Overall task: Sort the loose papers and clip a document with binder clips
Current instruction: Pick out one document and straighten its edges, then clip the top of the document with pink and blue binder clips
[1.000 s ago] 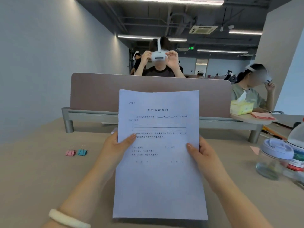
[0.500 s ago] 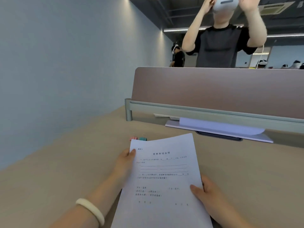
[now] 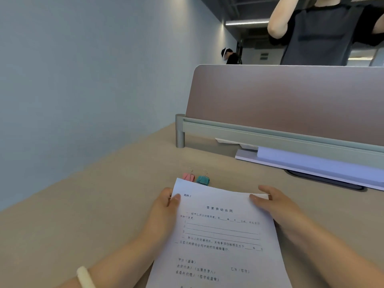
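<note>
Holding the printed contract sheet [image 3: 220,235] by its top corners, I have my left hand [image 3: 164,210] pinching the left edge, thumb on top and fingers curled underneath, while my right hand [image 3: 276,206] grips the right corner with the thumb flat on the page. The sheet slopes down toward me over the desk [image 3: 104,204]. Just past my fingertips and the sheet's top edge sit a pink binder clip [image 3: 188,176] and a teal binder clip [image 3: 203,179], side by side, untouched.

place: open-plan office | evidence: shared desk [image 3: 104,215], desk divider panel [image 3: 291,100], ceiling strip light [image 3: 247,22]
</note>
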